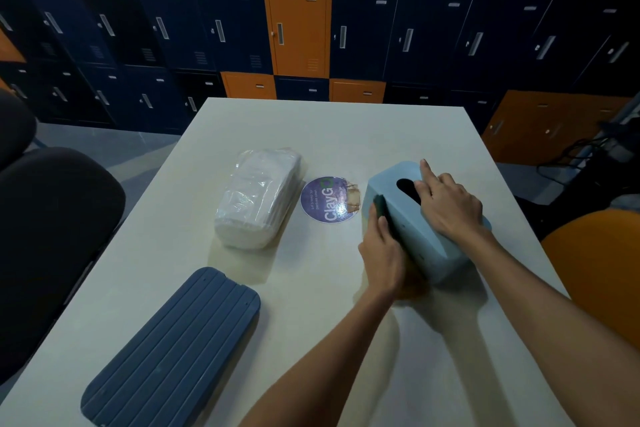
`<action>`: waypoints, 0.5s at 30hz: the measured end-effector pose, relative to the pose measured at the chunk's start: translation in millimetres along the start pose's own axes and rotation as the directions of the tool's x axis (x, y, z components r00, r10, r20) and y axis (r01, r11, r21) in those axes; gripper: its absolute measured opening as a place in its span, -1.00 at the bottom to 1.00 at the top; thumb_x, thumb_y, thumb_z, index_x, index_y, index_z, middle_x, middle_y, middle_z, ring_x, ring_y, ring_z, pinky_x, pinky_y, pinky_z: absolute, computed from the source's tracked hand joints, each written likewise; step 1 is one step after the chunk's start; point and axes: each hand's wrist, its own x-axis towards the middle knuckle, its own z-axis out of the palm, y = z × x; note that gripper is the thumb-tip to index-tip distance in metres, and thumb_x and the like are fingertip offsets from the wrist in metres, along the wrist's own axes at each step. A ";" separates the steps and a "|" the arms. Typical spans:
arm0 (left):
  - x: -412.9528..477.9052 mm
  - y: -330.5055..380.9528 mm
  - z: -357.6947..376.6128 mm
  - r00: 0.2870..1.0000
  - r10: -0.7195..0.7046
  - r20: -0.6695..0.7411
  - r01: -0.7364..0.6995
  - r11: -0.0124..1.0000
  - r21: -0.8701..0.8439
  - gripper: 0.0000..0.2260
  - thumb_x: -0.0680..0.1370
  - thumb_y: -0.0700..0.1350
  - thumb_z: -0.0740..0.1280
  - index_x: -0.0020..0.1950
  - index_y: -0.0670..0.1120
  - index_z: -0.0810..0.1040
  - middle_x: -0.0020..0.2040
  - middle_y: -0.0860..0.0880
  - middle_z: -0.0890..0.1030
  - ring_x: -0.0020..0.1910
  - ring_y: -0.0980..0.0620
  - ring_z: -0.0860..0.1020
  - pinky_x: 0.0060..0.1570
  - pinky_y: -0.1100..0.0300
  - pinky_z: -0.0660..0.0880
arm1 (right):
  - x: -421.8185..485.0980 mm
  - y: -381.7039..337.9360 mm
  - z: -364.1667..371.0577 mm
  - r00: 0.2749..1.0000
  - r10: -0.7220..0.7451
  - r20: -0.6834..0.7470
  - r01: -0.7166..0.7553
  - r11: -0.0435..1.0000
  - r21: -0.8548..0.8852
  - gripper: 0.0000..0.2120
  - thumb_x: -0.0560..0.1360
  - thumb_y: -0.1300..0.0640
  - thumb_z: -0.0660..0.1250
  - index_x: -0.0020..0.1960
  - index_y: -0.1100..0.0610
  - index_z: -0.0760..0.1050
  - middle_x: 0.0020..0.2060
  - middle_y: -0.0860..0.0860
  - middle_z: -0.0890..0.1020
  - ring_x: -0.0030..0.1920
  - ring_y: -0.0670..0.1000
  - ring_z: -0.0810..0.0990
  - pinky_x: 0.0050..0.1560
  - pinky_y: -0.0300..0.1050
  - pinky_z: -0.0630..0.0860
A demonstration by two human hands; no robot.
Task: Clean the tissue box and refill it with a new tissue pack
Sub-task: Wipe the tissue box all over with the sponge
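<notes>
— Two hands at work, then? What are they on?

— Both are on the box [426, 253], a pale blue plastic one that seems tipped a little, on the table [346, 135] right of centre. The right hand [450, 208] lies over its top beside the dark slot [405, 185], fingers nearly straight, steadying rather than clutching. The left hand [381, 253] presses a dark green pad [380, 206] flat against the box's side, fingers stretched along it. Whether the thumb hooks round the pad I cannot tell.

— And the refill?

— A pack [258, 198] of white tissues in clear wrap lies well apart, to the left. Toward the near left corner, what looks like the lid [173, 343], dark blue and ribbed, lies flat by itself. A round purple sticker [329, 199] sits between pack and box.

— How will they handle?

— The box looks stiff, hollow and light, I'd judge, so it would skid under scrubbing unless held down. Its walls are smooth, so it is best gripped across the top or by its long sides. The pack looks soft and squashy, with slippery film. Take it round the middle by both long sides, and it should give enough to slide in.
</notes>
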 end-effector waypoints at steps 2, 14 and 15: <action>-2.0 -10.7 -1.9 0.999 0.012 0.038 -0.015 0.997 0.081 -0.62 0.69 -0.07 0.02 0.51 0.10 0.27 0.27 -0.13 0.57 0.19 -0.15 0.52 -0.01 0.27 0.31 | -0.6 -0.7 0.3 1.000 0.001 0.001 -0.001 1.000 0.001 -0.48 0.63 -0.16 -0.15 0.56 -0.09 -0.07 0.31 0.12 0.42 0.19 0.18 0.46 0.10 0.10 0.38; 24.4 24.9 6.4 0.986 -0.128 -0.106 0.121 0.990 -0.067 -0.64 0.68 -0.10 -0.01 0.42 0.04 0.39 0.28 -0.05 0.56 0.25 -0.12 0.47 0.17 0.18 0.30 | -0.8 -1.2 -1.0 1.000 0.002 -0.007 -0.002 1.000 0.016 -0.49 0.63 -0.14 -0.14 0.56 -0.07 -0.06 0.29 0.14 0.44 0.18 0.18 0.46 0.10 0.10 0.38; 16.0 22.0 7.9 0.990 -0.097 -0.102 0.089 0.993 -0.075 -0.63 0.68 -0.09 0.00 0.45 0.07 0.36 0.31 -0.02 0.54 0.26 -0.08 0.47 0.15 0.26 0.28 | -0.6 -1.2 -0.7 1.000 0.003 -0.009 -0.002 1.000 0.016 -0.49 0.63 -0.14 -0.14 0.56 -0.07 -0.05 0.29 0.14 0.43 0.18 0.18 0.46 0.10 0.10 0.38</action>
